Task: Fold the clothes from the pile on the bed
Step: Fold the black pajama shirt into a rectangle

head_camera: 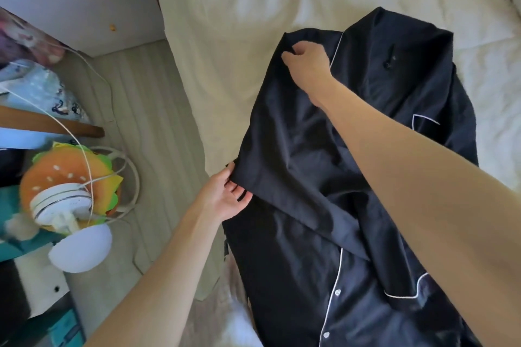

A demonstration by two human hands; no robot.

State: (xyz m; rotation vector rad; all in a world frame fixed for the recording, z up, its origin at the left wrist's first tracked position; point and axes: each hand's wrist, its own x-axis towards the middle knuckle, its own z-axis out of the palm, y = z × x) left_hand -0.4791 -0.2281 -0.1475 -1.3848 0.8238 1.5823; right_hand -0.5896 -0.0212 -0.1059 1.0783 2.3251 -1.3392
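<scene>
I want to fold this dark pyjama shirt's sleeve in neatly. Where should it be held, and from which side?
Probably at the sleeve's two ends from the bed's left edge, as now: right hand pinching the shoulder fold, left hand the cuff. The dark shirt lies flat, so the lifted sleeve hangs taut between them.

Dark navy pyjama shirt [352,205] with white piping and buttons, front up on the cream bed [239,36], sleeve folded across.

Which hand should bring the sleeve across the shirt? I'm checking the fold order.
Probably the left hand: it pinches the sleeve's loose end. The right hand grips the shoulder end, anchoring it.
</scene>
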